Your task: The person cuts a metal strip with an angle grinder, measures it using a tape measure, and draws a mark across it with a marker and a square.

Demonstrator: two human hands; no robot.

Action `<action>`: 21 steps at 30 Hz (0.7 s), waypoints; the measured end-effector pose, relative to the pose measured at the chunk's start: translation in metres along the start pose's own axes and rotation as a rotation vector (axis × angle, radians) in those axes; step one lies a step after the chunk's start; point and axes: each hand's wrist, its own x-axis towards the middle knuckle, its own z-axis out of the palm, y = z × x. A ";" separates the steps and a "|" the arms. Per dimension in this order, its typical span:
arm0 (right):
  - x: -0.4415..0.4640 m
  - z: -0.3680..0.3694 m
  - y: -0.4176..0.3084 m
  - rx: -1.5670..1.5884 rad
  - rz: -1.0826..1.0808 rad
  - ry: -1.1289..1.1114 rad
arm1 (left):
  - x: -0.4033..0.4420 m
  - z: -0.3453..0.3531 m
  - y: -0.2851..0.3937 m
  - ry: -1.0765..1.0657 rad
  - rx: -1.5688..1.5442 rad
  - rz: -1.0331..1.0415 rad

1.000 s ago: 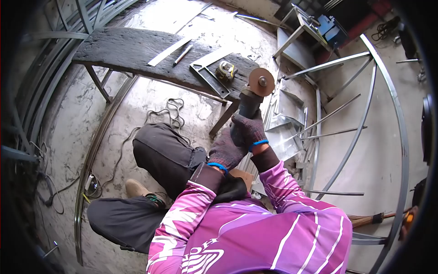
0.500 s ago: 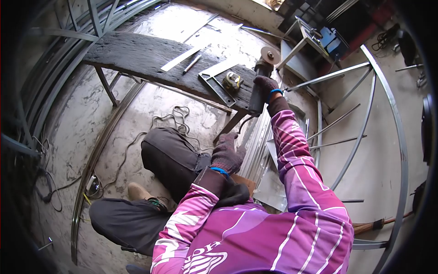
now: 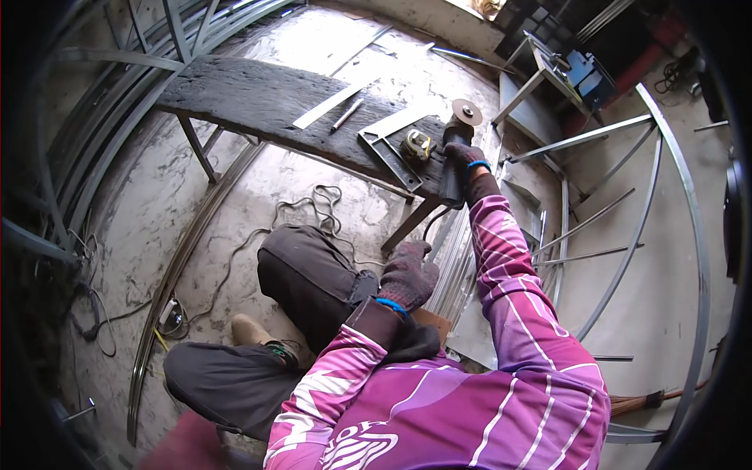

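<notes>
My right hand [image 3: 465, 159], in a dark knitted glove, is wrapped round an angle grinder [image 3: 452, 185] at the right end of the dark wooden bench [image 3: 235, 86]. The grinder's brown disc [image 3: 467, 112] faces up at its far end. My gloved left hand [image 3: 409, 278] is near my knee, apart from the grinder, with its fingers partly spread and nothing visible in it. On the bench, left of the grinder, are a tape measure [image 3: 417, 146], a try square [image 3: 389, 160], a pen [image 3: 347, 114] and a pale metal strip [image 3: 333, 106].
Curved metal frames stand at the right [image 3: 689, 204] and left. A cable [image 3: 227, 274] winds over the floor. Metal bars [image 3: 450, 266] lie below the bench's right end. A small table [image 3: 548, 72] stands at the back right, and a broom [image 3: 638, 403] lies lower right.
My right hand has carried the grinder to the bench's right end. My left hand has come off it and stayed near my knee. A blurred reddish shape has appeared at the lower left.
</notes>
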 end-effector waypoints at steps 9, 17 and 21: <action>-0.040 -0.010 0.003 -0.057 -0.192 0.061 | 0.088 -0.163 0.082 0.439 0.372 0.662; -0.035 0.004 0.016 -0.042 -0.249 0.173 | 0.229 -0.214 0.042 0.225 1.141 -0.147; -0.070 -0.009 -0.011 0.015 -0.208 0.125 | 0.239 -0.220 0.005 0.204 1.051 -0.325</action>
